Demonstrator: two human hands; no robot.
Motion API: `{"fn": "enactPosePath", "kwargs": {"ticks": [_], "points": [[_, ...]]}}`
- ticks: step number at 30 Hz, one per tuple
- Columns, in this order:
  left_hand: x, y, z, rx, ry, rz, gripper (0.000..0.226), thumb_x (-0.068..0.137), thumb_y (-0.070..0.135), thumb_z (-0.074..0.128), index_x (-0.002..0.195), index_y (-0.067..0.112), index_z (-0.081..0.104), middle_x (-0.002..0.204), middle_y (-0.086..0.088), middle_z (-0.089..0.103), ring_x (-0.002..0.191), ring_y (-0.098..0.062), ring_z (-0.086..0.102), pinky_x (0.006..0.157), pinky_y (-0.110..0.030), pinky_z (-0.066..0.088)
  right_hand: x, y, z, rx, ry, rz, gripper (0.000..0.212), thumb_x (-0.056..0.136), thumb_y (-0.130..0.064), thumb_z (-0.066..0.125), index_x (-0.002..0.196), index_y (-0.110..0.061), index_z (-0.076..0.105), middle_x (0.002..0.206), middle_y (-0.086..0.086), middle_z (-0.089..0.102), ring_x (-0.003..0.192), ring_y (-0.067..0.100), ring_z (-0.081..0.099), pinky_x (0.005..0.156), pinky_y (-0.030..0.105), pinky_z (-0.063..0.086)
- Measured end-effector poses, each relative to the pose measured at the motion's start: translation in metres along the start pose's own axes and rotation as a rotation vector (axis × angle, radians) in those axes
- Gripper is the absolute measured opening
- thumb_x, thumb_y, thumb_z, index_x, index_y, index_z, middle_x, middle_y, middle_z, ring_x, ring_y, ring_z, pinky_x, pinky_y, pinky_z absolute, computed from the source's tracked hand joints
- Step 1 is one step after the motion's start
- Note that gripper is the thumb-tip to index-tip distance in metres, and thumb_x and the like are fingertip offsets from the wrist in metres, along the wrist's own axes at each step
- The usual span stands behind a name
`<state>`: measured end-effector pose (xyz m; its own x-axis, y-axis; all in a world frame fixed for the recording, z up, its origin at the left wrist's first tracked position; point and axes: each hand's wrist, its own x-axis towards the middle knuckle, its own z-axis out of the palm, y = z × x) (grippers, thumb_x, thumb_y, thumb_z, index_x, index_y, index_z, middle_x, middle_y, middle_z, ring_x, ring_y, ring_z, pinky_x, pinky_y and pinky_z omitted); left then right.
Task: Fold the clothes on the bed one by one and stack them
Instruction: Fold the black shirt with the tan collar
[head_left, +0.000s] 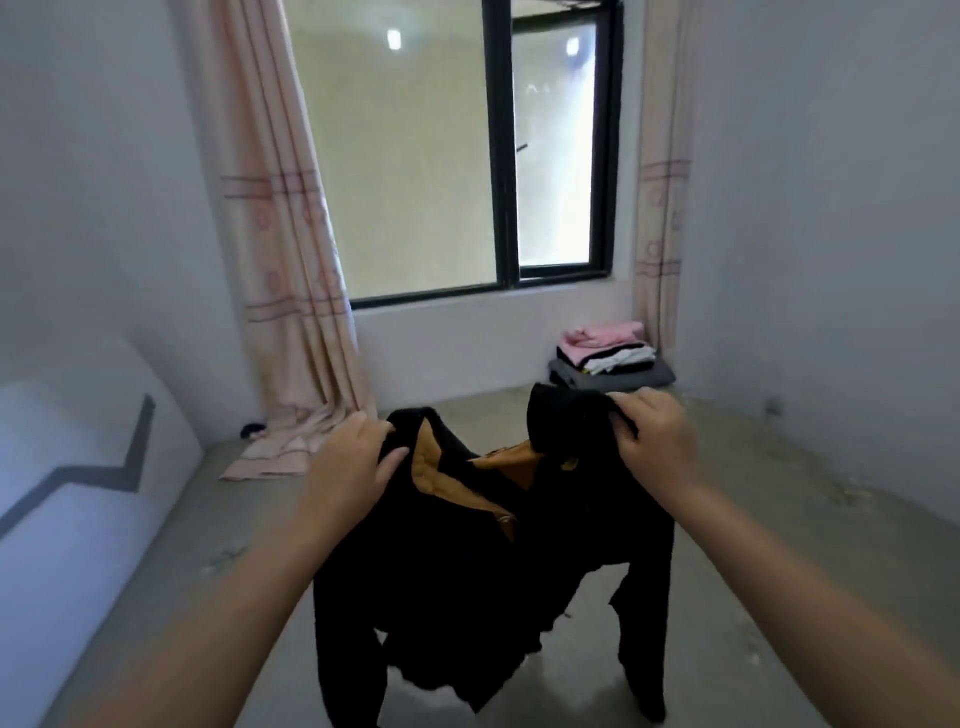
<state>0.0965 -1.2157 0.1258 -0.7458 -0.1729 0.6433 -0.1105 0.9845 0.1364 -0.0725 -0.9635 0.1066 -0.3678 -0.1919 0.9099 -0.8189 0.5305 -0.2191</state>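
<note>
— What's over on the far left?

— A white mattress (78, 467) with a grey zigzag stripe, leaning against the wall. Just past it a peach curtain (280, 249) hangs by the window (467, 156), its hem pooled on the grey floor (779, 545).

— And the hands?

— The left hand (350, 457) comes next, arm stretched forward. Its fingers are curled round one top edge of a black jacket (467, 597), thumb pressed against the fabric — a firm grasp, not a loose one.

— Where is the jacket itself?

— Held up in the air in front of the person, between the two hands, hanging down with both sleeves dangling toward the floor. It is open at the front, so its mustard-yellow lining (447, 483) shows near the collar.

— The other hand?

— The right hand (654, 441) is a little higher than the left and clutches the opposite top edge, with black cloth bunched over the fingers.

— Anything folded already?

— Yes — beyond the right hand, well apart from the jacket, a stack of folded clothes (613, 358) sits by the wall under the window's right corner: a grey piece at the bottom, black and white ones in the middle, pink on top. A second peach curtain (662, 234) hangs just beside it.
</note>
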Motion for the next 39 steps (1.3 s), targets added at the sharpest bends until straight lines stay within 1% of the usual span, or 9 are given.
{"fn": "enactPosePath", "kwargs": {"ticks": [3,7,10,13,15,20,24,29,39], "points": [[0.013,0.015,-0.061,0.179,0.066,0.096,0.023,0.074,0.011,0.075,0.084,-0.008,0.065,0.079,-0.024,0.058,0.074,-0.04,0.061,0.061,-0.042,0.049,0.034,-0.033,-0.025,-0.088,0.11,-0.137,0.028,0.076,-0.017,0.047,0.069,-0.004,0.071,0.056,0.013,0.058,0.052,0.031,0.057,0.048,0.028,0.047],[0.027,0.035,-0.121,0.561,-0.018,-0.135,0.049,0.091,0.048,0.043,0.118,0.008,0.052,0.116,-0.012,0.054,0.108,-0.028,0.051,0.081,-0.032,0.04,0.068,-0.068,-0.052,-0.16,0.238,-0.206,0.026,0.074,-0.017,0.047,0.061,-0.007,0.068,0.051,0.008,0.054,0.049,0.027,0.053,0.047,0.025,0.042],[0.023,0.028,-0.14,0.622,-0.176,-0.21,0.054,0.091,0.058,0.031,0.102,0.014,0.062,0.099,-0.004,0.06,0.098,-0.023,0.057,0.072,-0.028,0.041,0.076,-0.077,-0.061,-0.145,0.271,-0.233,0.027,0.074,-0.018,0.047,0.06,-0.007,0.068,0.05,0.006,0.054,0.049,0.026,0.053,0.048,0.026,0.042],[0.004,0.018,-0.141,0.455,-0.247,-0.269,0.053,0.092,0.059,0.03,0.071,0.016,0.053,0.065,0.004,0.046,0.076,-0.02,0.053,0.06,-0.026,0.038,0.072,-0.08,-0.061,-0.127,0.22,-0.211,0.03,0.072,-0.023,0.045,0.057,-0.009,0.068,0.047,0.003,0.054,0.049,0.027,0.053,0.047,0.027,0.042],[-0.012,0.016,-0.14,0.391,-0.163,-0.292,0.052,0.091,0.058,0.033,0.065,0.016,0.049,0.062,0.003,0.044,0.071,-0.019,0.05,0.054,-0.026,0.033,0.067,-0.084,-0.059,-0.114,0.192,-0.219,0.032,0.072,-0.024,0.044,0.058,-0.01,0.069,0.047,0.003,0.055,0.049,0.027,0.053,0.046,0.027,0.042],[-0.024,0.022,-0.152,0.531,0.109,-0.156,0.048,0.091,0.048,0.045,0.092,0.003,0.06,0.093,-0.014,0.062,0.087,-0.032,0.058,0.064,-0.034,0.037,0.057,-0.103,-0.062,-0.097,0.224,-0.184,0.031,0.075,-0.023,0.046,0.063,-0.009,0.071,0.049,0.003,0.055,0.051,0.026,0.053,0.047,0.027,0.04],[-0.05,0.024,-0.154,0.52,0.271,0.051,0.037,0.07,0.024,0.077,0.064,-0.004,0.055,0.058,-0.02,0.053,0.05,-0.033,0.053,0.046,-0.03,0.032,0.029,-0.106,-0.068,-0.16,0.268,-0.235,0.028,0.079,-0.023,0.049,0.067,-0.011,0.072,0.055,0.005,0.056,0.067,0.021,0.043,0.055,0.025,0.033],[-0.094,0.023,-0.131,0.582,0.415,0.086,0.043,0.078,0.039,0.04,0.059,0.001,0.048,0.056,-0.016,0.049,0.048,-0.026,0.051,0.046,-0.027,0.04,-0.019,-0.102,-0.083,-0.179,0.27,-0.345,0.023,0.081,-0.021,0.056,0.078,-0.009,0.074,0.059,0.008,0.059,0.071,0.019,0.035,0.06,0.028,0.027],[-0.145,0.028,-0.108,0.526,0.482,0.053,0.041,0.084,0.04,0.038,0.073,0.001,0.042,0.07,-0.019,0.051,0.063,-0.03,0.05,0.054,-0.032,0.043,-0.045,-0.093,-0.102,-0.189,0.268,-0.379,0.021,0.082,-0.018,0.056,0.077,-0.006,0.073,0.062,0.01,0.06,0.073,0.02,0.035,0.059,0.028,0.023]]}}
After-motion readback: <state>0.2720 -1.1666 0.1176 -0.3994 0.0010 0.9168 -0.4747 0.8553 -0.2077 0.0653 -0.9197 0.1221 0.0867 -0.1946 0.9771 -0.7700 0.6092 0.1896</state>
